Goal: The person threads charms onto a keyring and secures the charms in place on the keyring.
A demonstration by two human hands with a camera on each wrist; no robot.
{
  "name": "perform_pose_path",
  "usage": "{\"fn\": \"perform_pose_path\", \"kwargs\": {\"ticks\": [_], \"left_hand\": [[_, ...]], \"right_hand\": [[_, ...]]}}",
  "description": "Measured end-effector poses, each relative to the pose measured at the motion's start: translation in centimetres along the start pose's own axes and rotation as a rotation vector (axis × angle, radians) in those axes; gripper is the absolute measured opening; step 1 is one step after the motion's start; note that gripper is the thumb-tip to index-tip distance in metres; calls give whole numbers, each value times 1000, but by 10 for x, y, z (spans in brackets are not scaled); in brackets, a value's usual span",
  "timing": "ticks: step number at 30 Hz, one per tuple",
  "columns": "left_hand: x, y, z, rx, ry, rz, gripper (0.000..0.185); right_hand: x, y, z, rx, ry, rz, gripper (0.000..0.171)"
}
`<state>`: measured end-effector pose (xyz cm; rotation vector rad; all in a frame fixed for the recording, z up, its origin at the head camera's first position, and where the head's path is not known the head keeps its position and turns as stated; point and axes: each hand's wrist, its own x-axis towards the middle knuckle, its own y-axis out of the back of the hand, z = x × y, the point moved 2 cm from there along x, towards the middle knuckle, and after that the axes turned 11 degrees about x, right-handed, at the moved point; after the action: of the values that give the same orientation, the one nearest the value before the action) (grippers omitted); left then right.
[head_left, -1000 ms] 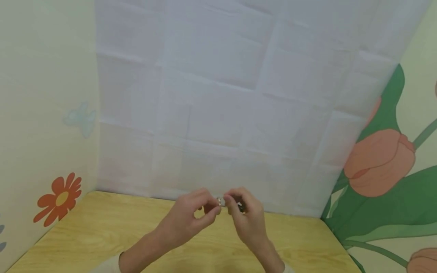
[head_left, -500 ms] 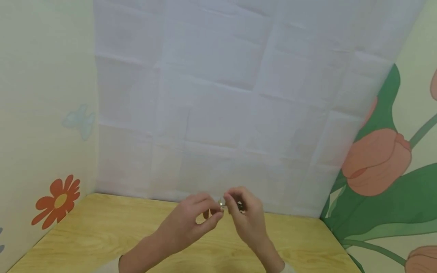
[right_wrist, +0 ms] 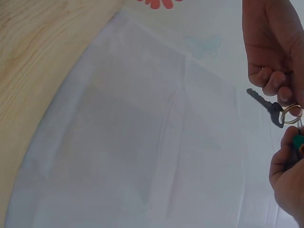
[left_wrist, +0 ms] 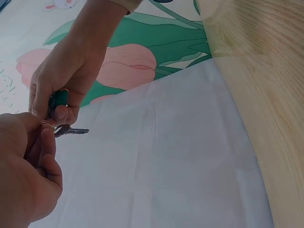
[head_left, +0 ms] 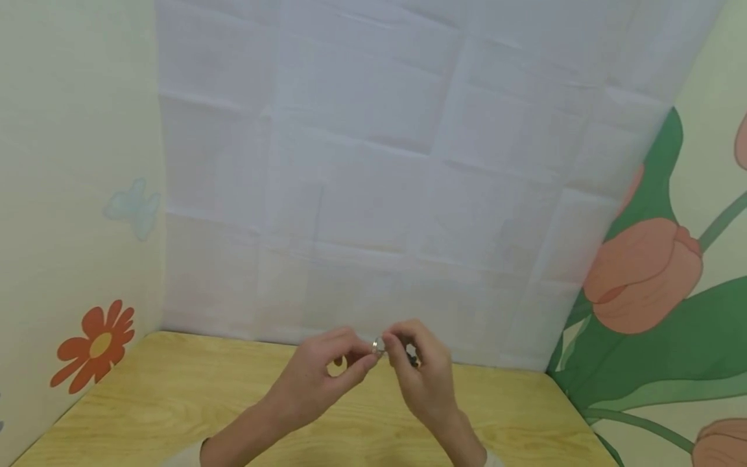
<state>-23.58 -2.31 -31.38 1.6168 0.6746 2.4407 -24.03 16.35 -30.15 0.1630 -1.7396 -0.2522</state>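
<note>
Both hands meet in the air over the table, near its far edge in the head view. My left hand pinches a metal key ring between thumb and fingertips. From that ring a dark key sticks out, its toothed blade pointing up and left in the right wrist view. A green fob sits in the curled fingers of my right hand, largely hidden by them. In the right wrist view, a short silver link runs between fob and ring.
Below the hands spreads a wood-grain table. A creased white sheet hangs behind it. Walls with a painted red flower at left and large pink tulips at right close in the sides.
My left hand shifted slightly toward the right hand, then back left, with the ring changing its angle between the fingertips. The right hand stays nearly still.
</note>
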Motion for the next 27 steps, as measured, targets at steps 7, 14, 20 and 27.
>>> {"fn": "perform_pose_path", "kwargs": {"ticks": [7,14,20,27], "left_hand": [[2,-2,4,52,-229,99,13],[4,-3,12,356,-497,212,18],[3,-1,18,448,-585,248,24],[4,2,19,434,-568,329,20]], "right_hand": [[-2,1,-2,136,-194,39,17],[-5,6,1,187,-373,44,16],[-6,9,5,319,-538,3,7],[-6,9,9,519,-777,-40,21]]}}
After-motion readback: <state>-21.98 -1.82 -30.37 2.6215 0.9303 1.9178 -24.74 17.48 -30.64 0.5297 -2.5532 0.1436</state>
